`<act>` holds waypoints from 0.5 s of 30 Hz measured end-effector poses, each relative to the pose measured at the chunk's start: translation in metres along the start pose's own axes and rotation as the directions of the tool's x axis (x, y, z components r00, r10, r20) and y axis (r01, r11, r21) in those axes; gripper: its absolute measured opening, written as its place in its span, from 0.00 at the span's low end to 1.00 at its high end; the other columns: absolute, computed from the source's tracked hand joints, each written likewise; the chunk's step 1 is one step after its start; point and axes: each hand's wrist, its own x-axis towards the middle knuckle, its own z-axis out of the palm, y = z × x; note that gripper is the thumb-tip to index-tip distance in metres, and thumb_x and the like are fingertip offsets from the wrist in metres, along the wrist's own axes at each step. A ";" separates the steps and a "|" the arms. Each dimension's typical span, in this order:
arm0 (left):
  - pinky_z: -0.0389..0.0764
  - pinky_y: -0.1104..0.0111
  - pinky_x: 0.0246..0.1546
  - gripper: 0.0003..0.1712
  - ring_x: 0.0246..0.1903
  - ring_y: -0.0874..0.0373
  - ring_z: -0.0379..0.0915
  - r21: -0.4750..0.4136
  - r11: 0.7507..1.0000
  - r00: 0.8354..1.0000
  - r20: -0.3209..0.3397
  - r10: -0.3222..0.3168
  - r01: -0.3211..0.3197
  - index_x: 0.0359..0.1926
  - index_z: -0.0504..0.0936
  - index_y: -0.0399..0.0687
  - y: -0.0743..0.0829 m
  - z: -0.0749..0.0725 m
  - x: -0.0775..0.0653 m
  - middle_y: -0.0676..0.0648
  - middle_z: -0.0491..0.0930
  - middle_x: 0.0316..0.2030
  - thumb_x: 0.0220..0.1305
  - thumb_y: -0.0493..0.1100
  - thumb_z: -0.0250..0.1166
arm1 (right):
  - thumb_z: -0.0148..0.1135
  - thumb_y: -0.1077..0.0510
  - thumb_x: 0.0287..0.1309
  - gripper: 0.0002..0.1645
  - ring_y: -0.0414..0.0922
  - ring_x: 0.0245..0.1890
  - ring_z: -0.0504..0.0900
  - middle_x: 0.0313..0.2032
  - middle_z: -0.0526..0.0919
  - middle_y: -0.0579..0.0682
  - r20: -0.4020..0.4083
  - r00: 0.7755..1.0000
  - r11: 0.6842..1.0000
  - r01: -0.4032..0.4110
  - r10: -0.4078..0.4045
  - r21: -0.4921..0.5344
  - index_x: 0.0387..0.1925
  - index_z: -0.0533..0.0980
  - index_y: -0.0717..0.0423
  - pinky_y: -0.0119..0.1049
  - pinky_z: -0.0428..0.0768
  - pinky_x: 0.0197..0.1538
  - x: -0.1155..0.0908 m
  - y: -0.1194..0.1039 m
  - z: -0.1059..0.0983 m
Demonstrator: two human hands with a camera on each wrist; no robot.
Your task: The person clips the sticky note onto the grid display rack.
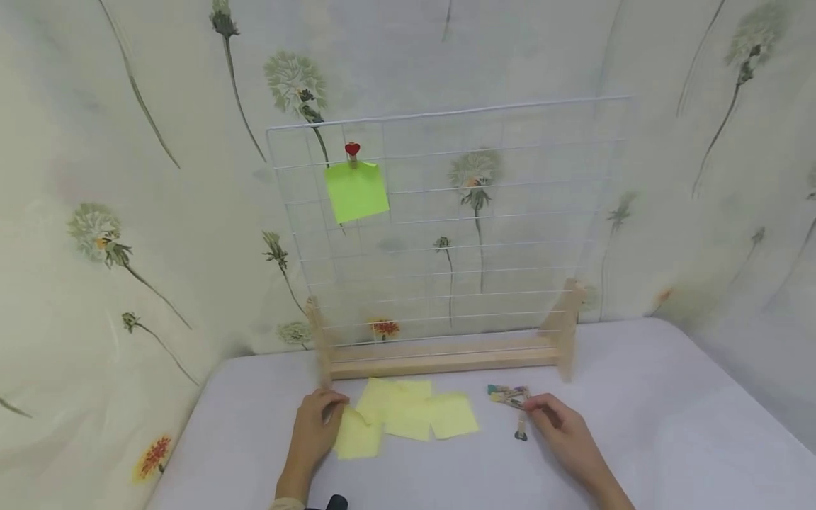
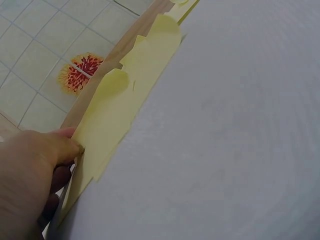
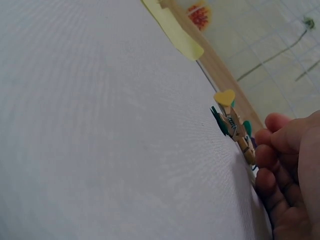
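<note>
1. Left hand (image 1: 315, 423): thumb and forefinger pinch the left edge of the nearest yellow sheet (image 1: 358, 438); the other fingers are curled beneath.
2. Right hand (image 1: 564, 428): fingers bent, tips at the right end of the clothespins (image 1: 508, 397); cannot tell whether they pinch 1 or only touch.
3. Room: white tabletop (image 1: 637, 411) extends between the 2 hands, below the sheets, and to the right of the right hand. Behind the sheets, just beside their far edge, runs the rack's wooden base (image 1: 446, 361). The tabletop's left edge lies outward of the left hand.
4. Yellow sheets: a group on the tabletop between the hands, overlapping, pale, squarish, some corners curling up; exact count unclear.
5. Clothespins: small, wooden, metal-sprung, loosely heaped near the base's right end; 1 yellow heart (image 3: 224, 97) and dark green ornaments show.
6. White wire grid, upright on the base; at its upper left, 1 bright green sheet (image 1: 357, 195), slightly tilted, under 1 red-heart clothespin (image 1: 353, 151).
7. Backdrop: dandelion-printed covering (image 1: 191, 212).
</note>
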 end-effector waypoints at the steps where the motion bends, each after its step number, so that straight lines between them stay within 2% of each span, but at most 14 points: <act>1: 0.71 0.56 0.46 0.09 0.41 0.55 0.73 0.010 1.000 1.000 -0.010 0.000 0.000 0.33 0.85 0.55 -0.002 -0.003 0.001 0.53 0.82 0.38 0.55 0.35 0.66 | 0.50 0.44 0.66 0.13 0.33 0.59 0.72 0.47 0.82 0.38 0.012 1.000 1.000 -0.001 0.001 0.012 0.44 0.76 0.41 0.29 0.73 0.58 0.002 -0.002 0.002; 3: 0.71 0.57 0.45 0.09 0.40 0.55 0.72 0.016 1.000 0.999 -0.033 0.008 -0.008 0.32 0.84 0.56 -0.004 -0.007 0.003 0.53 0.82 0.38 0.54 0.35 0.67 | 0.50 0.44 0.66 0.13 0.44 0.60 0.73 0.48 0.82 0.39 0.026 1.000 1.000 0.001 -0.001 0.027 0.45 0.76 0.42 0.42 0.73 0.61 0.005 -0.004 0.006; 5: 0.71 0.56 0.45 0.08 0.40 0.54 0.72 0.001 1.000 0.999 -0.037 0.024 -0.024 0.33 0.84 0.55 -0.003 -0.010 0.005 0.51 0.82 0.38 0.55 0.35 0.67 | 0.51 0.44 0.66 0.13 0.50 0.62 0.72 0.49 0.82 0.41 0.023 1.000 0.999 -0.007 0.006 0.040 0.45 0.76 0.42 0.51 0.71 0.61 0.007 -0.005 0.008; 8: 0.71 0.56 0.46 0.08 0.41 0.55 0.73 -0.026 1.000 1.000 -0.015 0.002 -0.002 0.34 0.85 0.56 -0.001 -0.009 0.005 0.53 0.83 0.40 0.56 0.36 0.66 | 0.51 0.45 0.66 0.12 0.52 0.63 0.70 0.49 0.82 0.43 0.012 0.999 0.999 -0.032 0.031 0.044 0.45 0.76 0.42 0.55 0.68 0.62 0.007 -0.003 0.006; 11: 0.72 0.55 0.49 0.08 0.43 0.55 0.74 -0.050 0.998 0.999 0.003 -0.044 0.044 0.34 0.85 0.57 0.001 -0.005 0.003 0.54 0.83 0.40 0.56 0.37 0.66 | 0.52 0.47 0.66 0.12 0.52 0.62 0.71 0.49 0.82 0.44 0.018 0.999 0.999 -0.035 0.035 0.036 0.45 0.76 0.44 0.55 0.69 0.61 0.004 -0.001 0.003; 15: 0.72 0.53 0.55 0.08 0.48 0.52 0.76 -0.087 0.992 0.995 0.008 -0.095 0.095 0.35 0.84 0.57 0.002 -0.002 -0.002 0.53 0.84 0.40 0.58 0.37 0.65 | 0.55 0.52 0.65 0.09 0.42 0.50 0.78 0.45 0.82 0.41 0.043 0.999 1.000 -0.025 0.025 0.007 0.45 0.76 0.43 0.38 0.78 0.51 -0.001 -0.001 0.001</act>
